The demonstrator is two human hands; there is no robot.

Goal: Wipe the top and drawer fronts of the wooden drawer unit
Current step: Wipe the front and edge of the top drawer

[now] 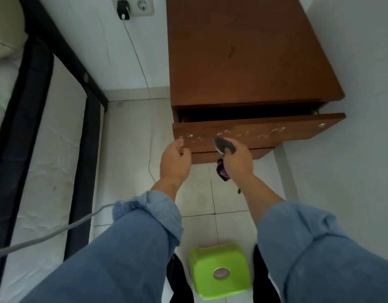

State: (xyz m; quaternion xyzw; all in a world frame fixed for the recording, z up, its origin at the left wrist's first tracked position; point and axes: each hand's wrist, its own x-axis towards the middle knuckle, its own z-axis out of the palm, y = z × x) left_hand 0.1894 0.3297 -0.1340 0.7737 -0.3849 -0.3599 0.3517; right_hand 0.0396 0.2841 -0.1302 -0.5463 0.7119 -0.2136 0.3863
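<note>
A brown wooden drawer unit [243, 57] stands against the white wall, seen from above. Its top drawer [298, 131] is pulled partly out, and white foam spots dot the drawer front. My right hand [237, 159] is shut on a dark grey and purple cloth [224, 146], pressed against the middle of that drawer front, with a loose end hanging below. My left hand [175, 160] touches the drawer's lower left corner with curled fingers and holds nothing I can see. A lower drawer edge [232, 154] shows just beneath.
A green plastic stool [219, 272] sits on the white tiled floor between my legs. A black bed frame [24, 119] with a white mattress runs along the left. A charger in a wall socket [131, 6] trails a grey cable [142, 79] down to the floor.
</note>
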